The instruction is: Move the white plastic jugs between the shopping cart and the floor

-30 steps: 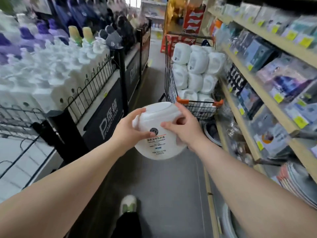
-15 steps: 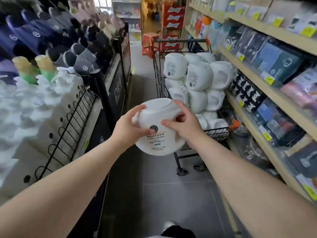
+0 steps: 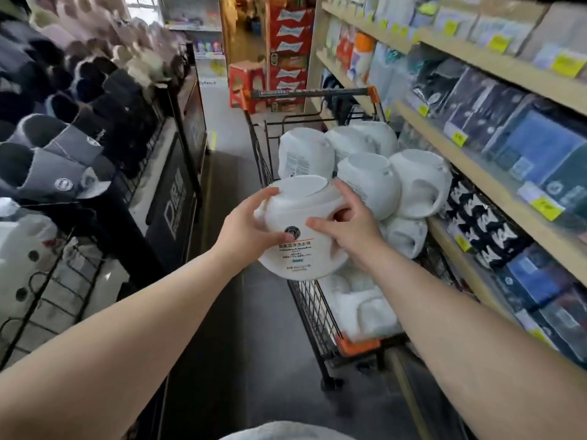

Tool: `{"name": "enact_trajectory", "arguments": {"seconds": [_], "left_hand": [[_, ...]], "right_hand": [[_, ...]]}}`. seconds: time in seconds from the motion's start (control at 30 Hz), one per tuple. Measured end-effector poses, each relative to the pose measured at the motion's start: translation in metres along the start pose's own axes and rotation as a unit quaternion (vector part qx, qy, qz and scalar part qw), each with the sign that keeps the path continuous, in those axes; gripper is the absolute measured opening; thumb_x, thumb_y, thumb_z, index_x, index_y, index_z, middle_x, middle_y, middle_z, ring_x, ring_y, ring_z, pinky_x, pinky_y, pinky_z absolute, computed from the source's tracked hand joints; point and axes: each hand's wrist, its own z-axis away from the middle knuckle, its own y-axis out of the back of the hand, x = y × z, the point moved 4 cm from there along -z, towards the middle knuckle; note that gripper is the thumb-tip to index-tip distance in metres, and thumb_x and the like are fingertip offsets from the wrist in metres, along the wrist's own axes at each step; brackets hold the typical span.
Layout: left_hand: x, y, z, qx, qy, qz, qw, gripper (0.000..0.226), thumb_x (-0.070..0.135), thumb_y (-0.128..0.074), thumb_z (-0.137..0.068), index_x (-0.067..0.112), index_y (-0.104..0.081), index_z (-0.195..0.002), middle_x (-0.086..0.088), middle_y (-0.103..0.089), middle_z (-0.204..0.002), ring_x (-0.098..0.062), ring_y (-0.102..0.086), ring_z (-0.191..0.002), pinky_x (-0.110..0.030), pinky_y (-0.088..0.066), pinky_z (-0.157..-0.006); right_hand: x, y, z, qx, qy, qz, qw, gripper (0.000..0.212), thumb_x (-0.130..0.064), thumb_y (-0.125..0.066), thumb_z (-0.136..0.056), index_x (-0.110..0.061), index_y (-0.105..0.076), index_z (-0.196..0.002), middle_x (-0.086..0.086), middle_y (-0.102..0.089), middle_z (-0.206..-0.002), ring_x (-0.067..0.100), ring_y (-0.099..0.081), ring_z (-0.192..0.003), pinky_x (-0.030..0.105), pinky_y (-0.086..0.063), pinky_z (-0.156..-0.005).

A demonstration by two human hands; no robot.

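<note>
I hold one white plastic jug (image 3: 300, 236) with both hands, its printed label toward me. My left hand (image 3: 246, 228) grips its left side and my right hand (image 3: 344, 228) grips its right side at the handle opening. The jug hangs above the near left edge of a black wire shopping cart (image 3: 313, 312) with orange corners. Several more white jugs (image 3: 368, 179) are piled high inside the cart, just beyond the held one. The floor beneath the cart is mostly hidden.
Wooden shelves (image 3: 476, 173) of packaged goods run along the right, close to the cart. A black wire rack (image 3: 79, 173) of slippers lines the left. The dark tiled aisle (image 3: 228, 173) runs between them toward red crates (image 3: 286, 42) at the far end.
I have walked up to the cart: it has gone from far ahead to directly under the held jug. Both hands have kept the same grip on the jug.
</note>
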Motion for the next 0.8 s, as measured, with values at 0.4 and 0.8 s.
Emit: {"name": "enact_trajectory", "arguments": {"seconds": [0.4,0.8], "left_hand": [[-0.028,-0.04,-0.204,-0.196,-0.089,-0.014,0.976,0.079,0.016,-0.089,-0.062,0.037,-0.052,-0.129,0.02,-0.051,-0.116,0.001,-0.05,-0.092,-0.003,-0.041,-0.07],[-0.085,-0.055,-0.287,-0.312,-0.085,-0.055,0.945,0.082,0.02,-0.09,-0.061,0.044,-0.041,-0.121,0.006,-0.054,-0.117,-0.023,-0.055,-0.105,-0.042,-0.054,-0.084]], "right_hand": [[0.031,0.007,-0.12,0.195,-0.042,0.024,0.98,0.088,-0.022,-0.087,-0.065,-0.043,-0.038,-0.135,-0.017,-0.055,-0.113,0.018,-0.059,-0.107,0.038,-0.05,-0.097],[0.029,-0.03,-0.159,0.238,-0.132,0.149,0.95,0.081,-0.021,-0.077,-0.08,-0.037,-0.031,-0.145,-0.01,-0.051,-0.126,0.006,-0.052,-0.109,0.019,-0.037,-0.091]]}}
